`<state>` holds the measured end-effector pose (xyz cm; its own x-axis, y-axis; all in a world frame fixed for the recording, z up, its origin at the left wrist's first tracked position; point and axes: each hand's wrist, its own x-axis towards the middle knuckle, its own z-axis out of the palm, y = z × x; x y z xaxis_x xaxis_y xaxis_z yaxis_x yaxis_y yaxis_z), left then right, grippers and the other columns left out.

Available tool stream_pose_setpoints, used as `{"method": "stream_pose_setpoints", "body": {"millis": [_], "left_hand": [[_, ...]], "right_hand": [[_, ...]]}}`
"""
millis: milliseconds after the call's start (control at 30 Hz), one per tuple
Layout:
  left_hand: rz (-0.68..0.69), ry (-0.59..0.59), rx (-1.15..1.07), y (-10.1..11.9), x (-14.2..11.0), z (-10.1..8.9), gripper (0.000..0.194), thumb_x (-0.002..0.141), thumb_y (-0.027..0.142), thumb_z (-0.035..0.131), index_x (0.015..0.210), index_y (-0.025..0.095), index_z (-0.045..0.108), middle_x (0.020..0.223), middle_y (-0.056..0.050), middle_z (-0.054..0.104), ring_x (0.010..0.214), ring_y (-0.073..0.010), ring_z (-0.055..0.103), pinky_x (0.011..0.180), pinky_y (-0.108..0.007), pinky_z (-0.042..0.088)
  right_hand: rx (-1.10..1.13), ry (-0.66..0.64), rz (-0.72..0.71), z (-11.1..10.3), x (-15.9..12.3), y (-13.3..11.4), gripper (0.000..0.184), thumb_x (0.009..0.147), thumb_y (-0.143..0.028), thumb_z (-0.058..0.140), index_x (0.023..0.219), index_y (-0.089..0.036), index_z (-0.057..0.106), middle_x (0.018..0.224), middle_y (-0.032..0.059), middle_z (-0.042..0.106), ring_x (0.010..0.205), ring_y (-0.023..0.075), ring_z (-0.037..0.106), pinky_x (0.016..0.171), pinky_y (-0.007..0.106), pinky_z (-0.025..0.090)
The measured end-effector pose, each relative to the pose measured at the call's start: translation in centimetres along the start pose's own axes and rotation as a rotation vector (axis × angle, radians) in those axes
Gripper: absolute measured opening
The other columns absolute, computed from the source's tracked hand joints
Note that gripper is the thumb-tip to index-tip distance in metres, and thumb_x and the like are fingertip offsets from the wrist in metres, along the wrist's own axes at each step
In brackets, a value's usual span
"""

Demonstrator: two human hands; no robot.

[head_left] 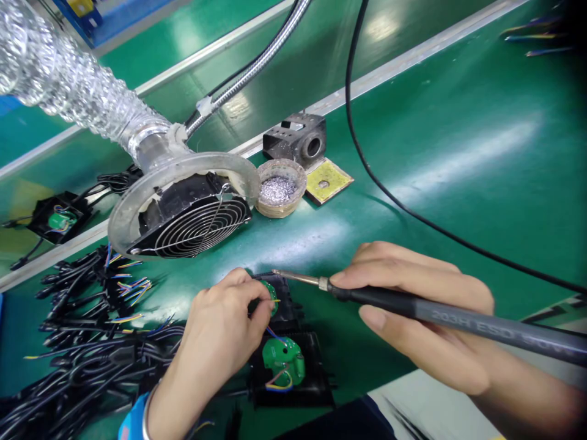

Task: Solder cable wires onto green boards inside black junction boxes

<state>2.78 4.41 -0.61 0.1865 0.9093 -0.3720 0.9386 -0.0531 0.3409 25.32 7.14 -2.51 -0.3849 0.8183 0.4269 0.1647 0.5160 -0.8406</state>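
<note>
My right hand (413, 305) is closed round a grey soldering iron (458, 318), held like a pen. Its metal tip (287, 275) points left at a small green circuit board (270, 293) set in a black fan frame (284, 305). My left hand (220, 330) pinches a thin wire against that board, fingers pressed together. A second black frame with a green board and coloured wires (284, 360) lies just in front of it, untouched.
A fume extractor fan (192, 223) on a silver flexible duct (68, 85) hangs over the green mat. A dish of solder dross (279, 189), a black iron stand (298, 139), a yellow sponge (328, 180) and a black cable (367, 165) sit behind. Several black wire leads (82, 318) pile at the left.
</note>
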Motion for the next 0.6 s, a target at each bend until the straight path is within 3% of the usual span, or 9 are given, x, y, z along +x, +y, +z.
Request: {"method": "stream_pose_setpoints", "body": {"millis": [333,600], "left_hand": [[-0.075,0.16,0.116,0.3,0.2,1.2,0.017,0.09,0.025,0.054,0.081,0.027,0.068,0.081,0.003,0.068,0.068,-0.0145,0.062,0.057,-0.027,0.033],[-0.098,0.142,0.166,0.5,0.5,1.5,0.018,0.089,0.023,0.054,0.081,0.027,0.069,0.083,0.003,0.07,0.065,-0.0147,0.062,0.054,-0.027,0.031]], "right_hand": [[0.074,-0.018,0.006,0.8,-0.3,1.0,0.031,0.077,-0.007,0.053,0.102,-0.019,0.068,0.074,0.0031,0.064,0.062,0.0142,0.057,0.053,0.028,0.048],[0.02,-0.096,-0.042,1.4,0.0,0.8,0.031,0.074,-0.006,0.051,0.1,-0.017,0.065,0.07,0.0013,0.058,0.059,0.0125,0.053,0.053,0.026,0.047]]}}
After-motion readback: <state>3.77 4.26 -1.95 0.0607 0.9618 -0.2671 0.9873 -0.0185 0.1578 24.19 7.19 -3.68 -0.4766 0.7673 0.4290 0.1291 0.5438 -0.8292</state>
